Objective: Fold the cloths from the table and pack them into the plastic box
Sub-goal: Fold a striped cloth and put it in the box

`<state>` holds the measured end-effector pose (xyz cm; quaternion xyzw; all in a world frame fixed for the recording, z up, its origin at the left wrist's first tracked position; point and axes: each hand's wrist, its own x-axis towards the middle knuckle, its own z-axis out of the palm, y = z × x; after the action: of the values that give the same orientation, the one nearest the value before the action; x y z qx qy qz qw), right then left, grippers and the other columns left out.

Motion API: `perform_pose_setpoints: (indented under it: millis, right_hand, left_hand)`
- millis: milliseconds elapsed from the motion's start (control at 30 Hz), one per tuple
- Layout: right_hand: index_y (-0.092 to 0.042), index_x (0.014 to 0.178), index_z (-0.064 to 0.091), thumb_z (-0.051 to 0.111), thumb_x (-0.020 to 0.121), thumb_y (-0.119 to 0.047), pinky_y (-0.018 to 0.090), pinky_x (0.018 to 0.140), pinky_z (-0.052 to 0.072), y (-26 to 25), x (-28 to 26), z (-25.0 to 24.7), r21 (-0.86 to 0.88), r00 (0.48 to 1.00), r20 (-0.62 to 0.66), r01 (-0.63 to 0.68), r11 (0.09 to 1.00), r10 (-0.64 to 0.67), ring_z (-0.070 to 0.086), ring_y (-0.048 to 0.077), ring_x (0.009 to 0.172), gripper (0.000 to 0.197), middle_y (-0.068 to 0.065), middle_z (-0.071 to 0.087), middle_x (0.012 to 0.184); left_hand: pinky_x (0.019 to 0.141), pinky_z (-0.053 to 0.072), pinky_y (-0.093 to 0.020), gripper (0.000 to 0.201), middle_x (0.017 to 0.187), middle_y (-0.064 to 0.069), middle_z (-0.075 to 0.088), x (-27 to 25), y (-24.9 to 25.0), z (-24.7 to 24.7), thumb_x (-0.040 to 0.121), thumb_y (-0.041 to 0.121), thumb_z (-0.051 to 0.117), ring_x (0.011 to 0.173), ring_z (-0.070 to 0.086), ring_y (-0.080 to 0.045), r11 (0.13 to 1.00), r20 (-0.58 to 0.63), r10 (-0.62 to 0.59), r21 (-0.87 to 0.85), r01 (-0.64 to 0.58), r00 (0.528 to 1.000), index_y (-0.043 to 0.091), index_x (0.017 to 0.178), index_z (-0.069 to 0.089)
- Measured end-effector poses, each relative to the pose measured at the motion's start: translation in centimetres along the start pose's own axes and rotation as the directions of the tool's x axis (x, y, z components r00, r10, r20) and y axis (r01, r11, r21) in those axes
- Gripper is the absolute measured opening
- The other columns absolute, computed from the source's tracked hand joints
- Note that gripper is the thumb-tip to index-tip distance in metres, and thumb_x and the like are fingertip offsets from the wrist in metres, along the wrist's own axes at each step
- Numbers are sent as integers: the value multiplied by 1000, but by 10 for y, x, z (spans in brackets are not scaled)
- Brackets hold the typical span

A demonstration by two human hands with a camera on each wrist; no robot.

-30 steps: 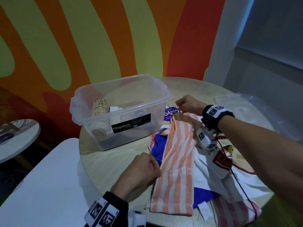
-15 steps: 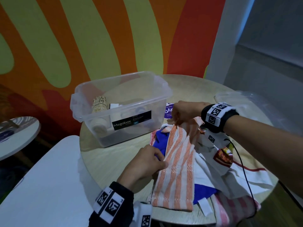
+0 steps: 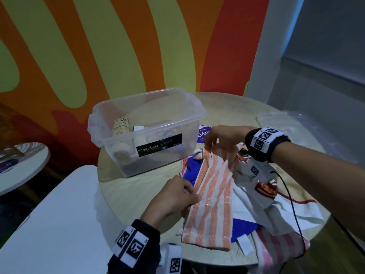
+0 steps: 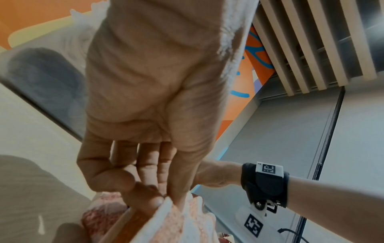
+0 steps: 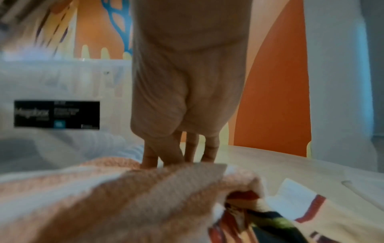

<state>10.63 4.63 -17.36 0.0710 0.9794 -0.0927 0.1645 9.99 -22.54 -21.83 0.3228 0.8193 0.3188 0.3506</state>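
Note:
An orange-and-white striped cloth [image 3: 212,196] lies folded lengthwise over a pile of cloths on the round table [image 3: 138,190]. My left hand [image 3: 177,196] pinches the cloth's left edge near the middle; the left wrist view shows thumb and fingers [image 4: 145,197] closed on the striped cloth [image 4: 176,226]. My right hand [image 3: 219,139] pinches the far end and holds it slightly raised; its fingertips [image 5: 166,157] grip the striped cloth [image 5: 104,197]. The clear plastic box [image 3: 146,127] stands left of my right hand, with rolled cloths [image 3: 120,135] inside.
Under the striped cloth lie a blue cloth [image 3: 191,171], a white cloth with a red crest [image 3: 264,190] and a pink striped one [image 3: 276,252]. The box's clear lid [image 3: 292,125] rests at the table's far right. A white chair back [image 3: 49,224] stands at the near left.
My right hand has drawn the cloth's far end nearer and slightly up, so the cloth bunches at its top. The left hand keeps its pinch on the left edge.

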Motion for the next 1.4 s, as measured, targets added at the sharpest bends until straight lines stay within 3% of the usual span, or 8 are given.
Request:
perform_pose_setpoints:
  millis: [133,400,600,700,1000,1167,1267,1400]
  right_hand:
    - [-24,86,73,61,92,-17,43,75,61,4,-2,14,-7,998,-12,-66,998,66,73,25,81,15,-3,75,85]
    - [-22,80,67,62,85,3,24,59,39,-7,6,-3,-28,979,-203,-38,999,31,55,15,71,26,-7,58,77]
    - [-19,107,66,64,95,-13,31,72,43,-7,-3,20,65,949,-294,-97,993,112,59,23,86,13,4,64,101]
    - [-16,108,67,66,96,-20,38,75,53,-22,-32,22,33,948,-311,-55,998,63,64,26,88,12,3,66,99]
    - [-16,94,74,72,89,-33,31,70,51,-110,-144,95,135,964,179,174,975,-197,65,17,77,18,1,72,86]
    - [-14,90,65,69,87,-35,38,68,46,-116,-154,140,12,985,-28,168,986,-167,57,23,80,22,6,64,90]
    - [-14,106,66,61,92,-29,36,71,46,-115,-157,147,-42,991,-67,110,993,-113,60,25,90,21,7,65,103]
    - [-19,86,67,62,94,-22,36,69,50,-97,-168,104,143,989,-63,139,980,-131,58,16,71,11,-2,64,81]
  left_hand:
    - [59,48,-18,7,92,0,75,-1,2,1,93,23,74,74,68,-6,1000,4,6,14,-6,1000,17,91,76]
    - [60,48,-23,12,72,6,73,-2,-4,-9,92,23,75,66,65,-3,999,-63,27,-28,-28,998,17,82,76]
    - [73,57,-31,7,94,5,70,1,-16,1,89,21,75,93,67,-12,993,-179,-27,111,48,983,24,88,68]
    - [64,51,-29,17,88,7,67,-11,-22,6,86,17,73,81,65,-12,979,-264,113,196,-62,958,29,84,61]
    - [75,49,-40,35,94,6,60,-36,-25,21,76,45,79,82,53,-12,653,386,404,513,-556,830,22,98,65]
    - [70,37,-35,31,97,5,42,-36,-29,40,84,42,64,86,41,-16,538,332,429,653,-533,840,26,97,41]
    - [72,42,-36,15,101,2,48,-41,-23,46,89,30,55,88,44,-18,543,281,427,680,-492,859,24,100,46]
    - [67,47,-37,4,90,5,61,-39,-8,26,91,25,56,82,58,-17,626,253,492,561,-541,833,27,87,56]
